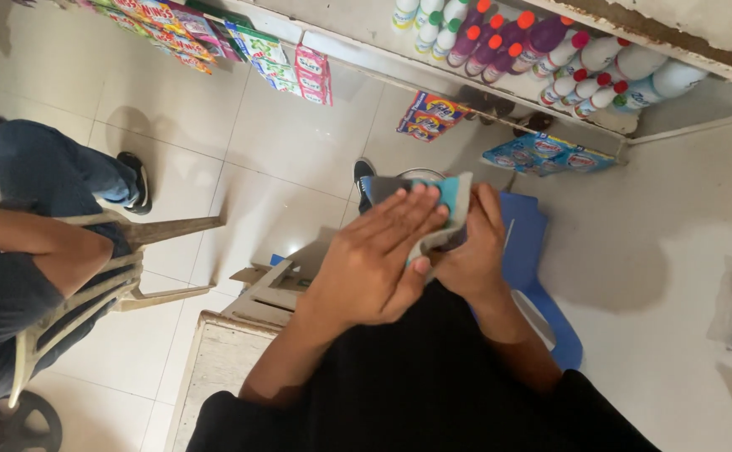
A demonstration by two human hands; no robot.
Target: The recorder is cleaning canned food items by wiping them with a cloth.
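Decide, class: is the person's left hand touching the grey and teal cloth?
Touching. The head view shows the left hand lying flat over the grey and teal cloth, fingers pressed on it, no gap between them.
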